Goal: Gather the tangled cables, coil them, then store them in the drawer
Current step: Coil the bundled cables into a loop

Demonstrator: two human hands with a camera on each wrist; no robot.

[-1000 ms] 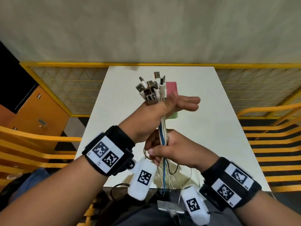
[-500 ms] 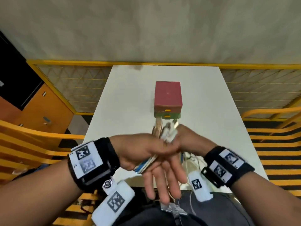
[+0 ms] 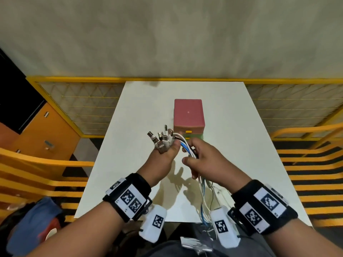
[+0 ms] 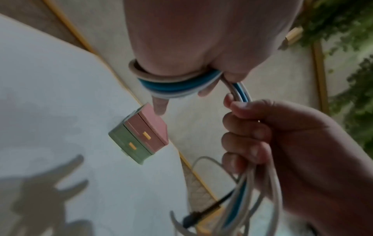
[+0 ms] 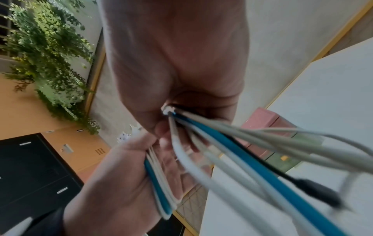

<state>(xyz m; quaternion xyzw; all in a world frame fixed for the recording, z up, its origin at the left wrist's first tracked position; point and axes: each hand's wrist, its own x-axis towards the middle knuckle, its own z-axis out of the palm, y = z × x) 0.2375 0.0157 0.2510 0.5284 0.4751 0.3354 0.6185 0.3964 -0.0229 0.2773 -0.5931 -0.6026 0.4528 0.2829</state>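
Cables held between both hands above the counter (image 3: 130, 127)

The cables (image 3: 187, 148) are looped around the left hand (image 3: 161, 160), plugs pinched; the strands are gripped by the right hand (image 3: 206, 160), beside it.

The head camera looks forward and down from above the person's chest, taking in the whole white worktop (image 3: 241, 145) out to the far wall, with both hands near and central. The 2 wrist cameras sit very close, each looking along its own palm at the fingers. The left wrist view faces right and far across the worktop (image 4: 50, 95); the right wrist view faces left. All 3 views share the cables (image 3: 187, 147) and the small drawer box (image 3: 188, 115).
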